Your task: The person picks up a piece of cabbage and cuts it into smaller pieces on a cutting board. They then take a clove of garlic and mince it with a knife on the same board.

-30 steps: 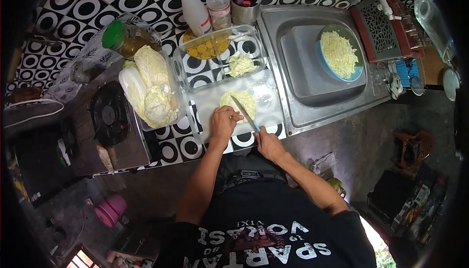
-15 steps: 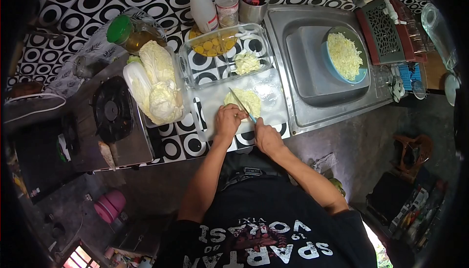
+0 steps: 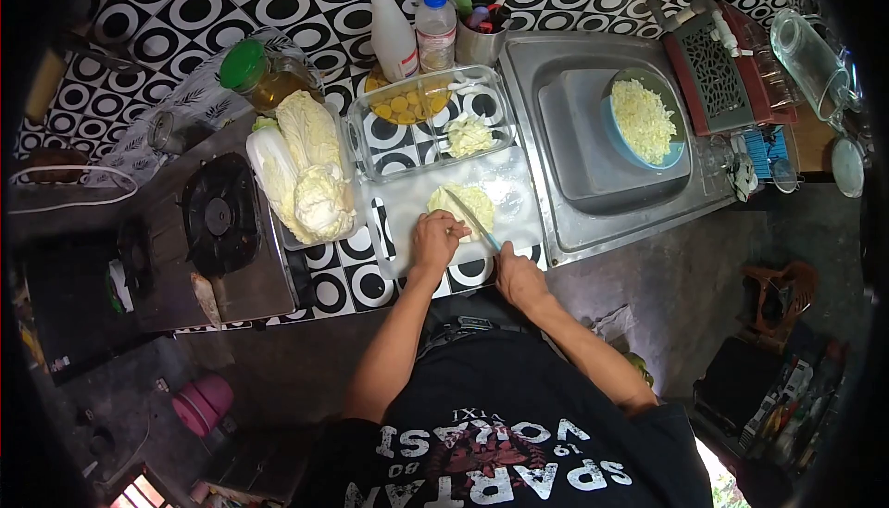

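A white, translucent cutting board (image 3: 398, 235) lies before me with pale yellow cut cabbage (image 3: 474, 202) on it. My right hand (image 3: 521, 278) is closed round the blue handle of a knife (image 3: 470, 214). Its blade lies slantwise over the cabbage, tip pointing away from me. Bent fingers of my left hand (image 3: 437, 238) press on the cabbage's near left side, close to the blade. Behind the board stands a clear divided container (image 3: 356, 142), with a small heap of cabbage in its right part.
Whole napa cabbages (image 3: 310, 175) lie in a tray at left, beside a gas stove (image 3: 218, 216). At right, a blue bowl (image 3: 616, 142) of chopped cabbage sits in the steel sink (image 3: 546, 175). Bottles (image 3: 435, 36) and a green-lidded jar (image 3: 269, 82) stand behind.
My right hand has drawn the knife back toward me and slightly right. My left hand stays on the cabbage. The whole view has shifted a little.
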Demonstrator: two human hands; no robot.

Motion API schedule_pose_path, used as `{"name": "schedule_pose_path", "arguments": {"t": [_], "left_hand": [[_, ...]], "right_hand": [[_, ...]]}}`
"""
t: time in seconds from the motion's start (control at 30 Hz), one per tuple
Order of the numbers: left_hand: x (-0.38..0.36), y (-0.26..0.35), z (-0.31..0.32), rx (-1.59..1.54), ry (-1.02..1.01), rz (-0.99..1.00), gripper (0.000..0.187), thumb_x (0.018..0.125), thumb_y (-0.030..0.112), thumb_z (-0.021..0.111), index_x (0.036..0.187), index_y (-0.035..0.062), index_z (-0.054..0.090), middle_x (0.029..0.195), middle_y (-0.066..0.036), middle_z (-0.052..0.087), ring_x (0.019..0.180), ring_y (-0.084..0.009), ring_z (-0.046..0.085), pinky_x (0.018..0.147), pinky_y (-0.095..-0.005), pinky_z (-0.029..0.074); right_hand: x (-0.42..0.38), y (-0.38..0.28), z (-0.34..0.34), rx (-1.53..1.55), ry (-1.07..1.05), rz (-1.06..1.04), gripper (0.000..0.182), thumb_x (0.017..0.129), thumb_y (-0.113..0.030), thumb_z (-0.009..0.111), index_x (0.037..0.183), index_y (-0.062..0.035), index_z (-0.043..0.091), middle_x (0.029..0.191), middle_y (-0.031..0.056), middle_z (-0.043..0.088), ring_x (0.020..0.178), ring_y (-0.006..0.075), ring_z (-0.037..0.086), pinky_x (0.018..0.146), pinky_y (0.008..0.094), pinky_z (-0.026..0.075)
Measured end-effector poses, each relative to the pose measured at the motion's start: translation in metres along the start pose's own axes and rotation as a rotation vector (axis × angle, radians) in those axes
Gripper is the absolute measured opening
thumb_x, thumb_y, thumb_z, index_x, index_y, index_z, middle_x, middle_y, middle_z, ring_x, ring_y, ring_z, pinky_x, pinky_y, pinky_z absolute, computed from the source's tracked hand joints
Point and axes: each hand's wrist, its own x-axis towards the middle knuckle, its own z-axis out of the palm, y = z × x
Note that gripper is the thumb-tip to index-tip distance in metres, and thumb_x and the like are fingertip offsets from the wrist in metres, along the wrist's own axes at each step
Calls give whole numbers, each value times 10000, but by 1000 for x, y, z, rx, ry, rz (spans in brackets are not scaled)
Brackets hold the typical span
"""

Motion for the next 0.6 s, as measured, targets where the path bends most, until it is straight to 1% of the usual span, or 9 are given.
{"name": "schedule_pose_path", "arguments": {"t": [0.03,0.1,0.2,0.3,0.33,0.4,0.47,0.53,0.6], "left_hand": [[0,0,0,-1,0,1,159,660,196,746,687,47,696,799,-59,631,794,-294,527,720,-389,435],[0,-1,0,31,-2,13,191,657,214,754,750,51,717,817,-75,642,779,-288,541,714,-372,437],[0,-1,-1,35,-12,38,178,659,200,750,751,51,715,800,-71,636,764,-286,532,701,-376,433],[-2,1,-1,44,-2,57,165,661,186,746,749,51,711,786,-67,630,741,-284,522,683,-378,427],[-1,4,-2,41,-8,52,165,661,186,746,749,51,711,786,-67,630,741,-284,522,683,-378,427],[-2,8,-5,-3,-28,2,93,686,153,707,701,61,704,773,-63,622,773,-288,535,739,-375,416],[-3,6,-3,13,-37,0,95,688,154,710,716,64,708,786,-60,625,775,-284,540,733,-373,423],[-3,2,2,-8,23,21,110,684,162,719,722,59,707,798,-57,627,776,-281,541,727,-370,433],[-3,0,4,-3,24,12,122,681,166,726,732,56,708,799,-55,628,777,-279,542,718,-369,439]], "right_hand": [[-6,3,1,9,-3,-5,308,785,-120,599,975,16,398,779,268,623,789,434,619,694,484,503],[-9,7,4,17,-7,-7,321,781,-122,606,980,16,395,779,269,623,791,434,619,693,488,503],[-3,14,14,35,-23,23,337,781,-133,619,985,12,395,776,266,622,792,429,620,691,490,501],[0,21,18,28,-34,-5,313,808,-150,602,976,10,391,758,266,617,778,436,616,681,493,500],[1,21,18,43,-26,-16,296,822,-153,589,968,9,389,748,268,614,767,441,612,677,500,496],[5,22,21,58,-34,-26,280,836,-157,576,961,8,387,737,269,611,756,446,609,672,507,492],[10,24,28,87,-4,-39,243,867,-163,539,947,6,384,721,274,605,739,457,603,663,525,481],[13,24,33,120,-5,-20,230,880,-168,518,944,7,383,719,278,603,739,460,600,661,532,475],[19,18,35,169,65,-54,230,919,-188,442,936,30,372,663,301,574,680,492,570,632,564,446]]}}
